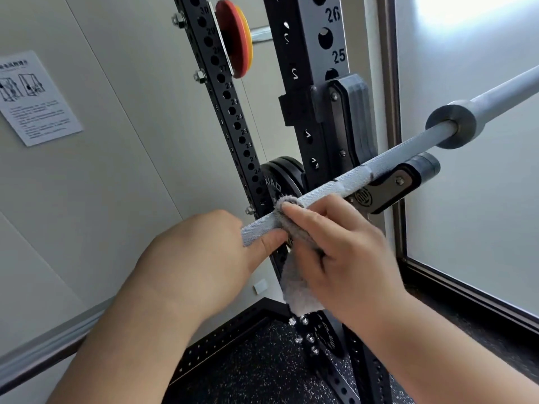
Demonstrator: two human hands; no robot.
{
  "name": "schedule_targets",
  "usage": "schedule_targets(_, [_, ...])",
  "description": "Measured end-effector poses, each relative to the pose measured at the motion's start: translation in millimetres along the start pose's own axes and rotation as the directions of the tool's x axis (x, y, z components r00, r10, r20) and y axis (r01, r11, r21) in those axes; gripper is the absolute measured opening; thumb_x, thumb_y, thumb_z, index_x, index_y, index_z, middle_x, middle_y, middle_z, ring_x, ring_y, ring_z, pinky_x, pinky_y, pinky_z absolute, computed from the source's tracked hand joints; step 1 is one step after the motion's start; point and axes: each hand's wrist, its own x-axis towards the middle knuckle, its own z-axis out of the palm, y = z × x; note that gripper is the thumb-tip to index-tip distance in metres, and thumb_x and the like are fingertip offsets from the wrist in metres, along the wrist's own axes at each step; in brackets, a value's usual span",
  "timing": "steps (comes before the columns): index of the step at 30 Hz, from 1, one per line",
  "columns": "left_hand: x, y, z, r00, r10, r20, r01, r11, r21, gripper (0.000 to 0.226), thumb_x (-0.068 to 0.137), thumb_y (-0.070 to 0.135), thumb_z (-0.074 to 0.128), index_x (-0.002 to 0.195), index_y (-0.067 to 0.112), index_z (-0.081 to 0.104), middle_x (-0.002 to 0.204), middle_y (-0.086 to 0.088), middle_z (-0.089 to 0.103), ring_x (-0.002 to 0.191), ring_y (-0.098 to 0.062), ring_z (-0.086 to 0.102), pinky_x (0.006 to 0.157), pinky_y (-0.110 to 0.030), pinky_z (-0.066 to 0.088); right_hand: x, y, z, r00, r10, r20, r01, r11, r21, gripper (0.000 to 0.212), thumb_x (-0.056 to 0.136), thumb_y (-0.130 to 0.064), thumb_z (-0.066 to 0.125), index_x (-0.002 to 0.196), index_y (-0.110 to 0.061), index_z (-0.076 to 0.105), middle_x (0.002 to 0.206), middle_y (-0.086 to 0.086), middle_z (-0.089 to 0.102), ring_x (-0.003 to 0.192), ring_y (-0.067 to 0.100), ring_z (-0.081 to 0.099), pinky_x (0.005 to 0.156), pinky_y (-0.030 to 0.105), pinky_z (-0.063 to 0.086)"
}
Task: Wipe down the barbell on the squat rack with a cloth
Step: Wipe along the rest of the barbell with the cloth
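A grey knurled barbell (pixel 335 186) runs diagonally from lower left to upper right and rests in the black J-hook (pixel 388 191) of the squat rack. Its collar and sleeve (pixel 455 123) extend to the upper right. My left hand (pixel 210 249) grips the bar from the left, its thumb lying along the underside. My right hand (pixel 344 252) presses a grey fluffy cloth (pixel 294 275) around the bar just right of the left hand. The cloth's loose end hangs down below the bar.
The black rack upright (pixel 318 83) with numbered holes stands behind the bar. A second perforated upright (pixel 230 112) is to its left. A red and yellow plate (pixel 236 36) hangs high, a black plate (pixel 277 176) lower. A frosted window is at right, and a paper notice (pixel 35 97) on the wall.
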Motion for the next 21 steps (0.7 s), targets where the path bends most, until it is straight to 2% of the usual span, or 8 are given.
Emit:
schedule_targets(4, [-6, 4, 1, 0.996, -0.005, -0.093, 0.011, 0.998, 0.065, 0.081, 0.077, 0.095, 0.023, 0.070, 0.020, 0.053, 0.059, 0.003, 0.060, 0.056, -0.018, 0.060, 0.053, -0.028, 0.047, 16, 32, -18, 0.957, 0.235, -0.172, -0.253, 0.963, -0.091, 0.028, 0.100, -0.027, 0.060, 0.123, -0.032, 0.075, 0.097, -0.008, 0.067, 0.073, 0.019, 0.065, 0.062, 0.042, 0.059])
schedule_targets(6, [-9, 7, 4, 0.977, 0.016, -0.212, 0.012, 0.991, 0.131, 0.078, 0.080, 0.092, 0.021, 0.070, 0.021, 0.050, 0.060, 0.003, 0.057, 0.055, -0.018, 0.056, 0.053, -0.029, 0.046, 12, 25, -12, 0.970, 0.190, -0.149, -0.200, 0.978, -0.061, 0.029, 0.098, -0.022, 0.063, 0.123, -0.026, 0.076, 0.096, -0.005, 0.066, 0.072, 0.020, 0.064, 0.061, 0.041, 0.058])
schedule_targets(9, [-17, 13, 20, 0.901, 0.114, -0.419, -0.004, 0.967, 0.255, 0.061, 0.091, 0.079, 0.025, 0.074, 0.023, 0.043, 0.065, 0.005, 0.050, 0.055, -0.023, 0.048, 0.049, -0.030, 0.027, -1, -2, -3, 1.000, 0.003, 0.003, -0.003, 1.000, 0.009, 0.032, 0.096, -0.019, 0.061, 0.125, -0.023, 0.076, 0.093, -0.006, 0.066, 0.068, 0.016, 0.062, 0.054, 0.037, 0.055])
schedule_targets(11, [-21, 13, 36, 0.887, 0.153, -0.436, -0.044, 0.967, 0.250, 0.045, 0.101, 0.063, 0.037, 0.087, 0.025, 0.056, 0.071, 0.001, 0.054, 0.060, -0.028, 0.054, 0.053, -0.033, 0.026, 6, 9, -12, 0.998, 0.057, -0.036, -0.059, 0.997, -0.057, 0.029, 0.100, -0.025, 0.060, 0.124, -0.029, 0.076, 0.093, -0.010, 0.067, 0.068, 0.014, 0.063, 0.055, 0.036, 0.057])
schedule_targets(14, [-18, 5, 56, 0.799, 0.227, -0.557, -0.073, 0.956, 0.285, 0.047, 0.106, 0.057, 0.041, 0.101, 0.016, 0.065, 0.075, -0.003, 0.057, 0.063, -0.028, 0.056, 0.056, -0.037, 0.035, 15, 26, -21, 0.968, 0.212, -0.132, -0.223, 0.972, -0.074, 0.028, 0.102, -0.026, 0.060, 0.125, -0.029, 0.075, 0.099, -0.010, 0.068, 0.077, 0.016, 0.066, 0.065, 0.039, 0.059])
schedule_targets(18, [-15, 8, 49, 0.777, 0.218, -0.591, -0.050, 0.957, 0.287, 0.047, 0.106, 0.057, 0.037, 0.086, 0.020, 0.057, 0.067, -0.002, 0.052, 0.056, -0.029, 0.054, 0.054, -0.033, 0.029, 2, -1, -7, 0.999, -0.026, 0.032, 0.027, 0.998, -0.050, 0.035, 0.097, -0.021, 0.057, 0.127, -0.023, 0.074, 0.095, -0.006, 0.066, 0.068, 0.017, 0.061, 0.054, 0.034, 0.054])
schedule_targets(19, [-16, 9, 45, 0.786, 0.217, -0.579, -0.051, 0.956, 0.288, 0.047, 0.106, 0.057, 0.035, 0.085, 0.021, 0.056, 0.066, -0.001, 0.051, 0.055, -0.028, 0.054, 0.054, -0.032, 0.025, 4, 2, -9, 0.999, -0.031, 0.031, 0.034, 0.995, -0.098, 0.034, 0.099, -0.024, 0.056, 0.127, -0.025, 0.074, 0.094, -0.007, 0.067, 0.065, 0.017, 0.061, 0.052, 0.034, 0.054])
schedule_targets(21, [-16, 8, 42, 0.797, 0.231, -0.557, -0.066, 0.951, 0.301, 0.048, 0.106, 0.058, 0.033, 0.083, 0.021, 0.054, 0.062, 0.000, 0.049, 0.051, -0.027, 0.051, 0.056, -0.030, 0.020, 12, 18, -16, 0.994, 0.083, -0.068, -0.094, 0.980, -0.176, 0.029, 0.103, -0.030, 0.057, 0.126, -0.030, 0.074, 0.095, -0.006, 0.069, 0.064, 0.022, 0.063, 0.054, 0.038, 0.057])
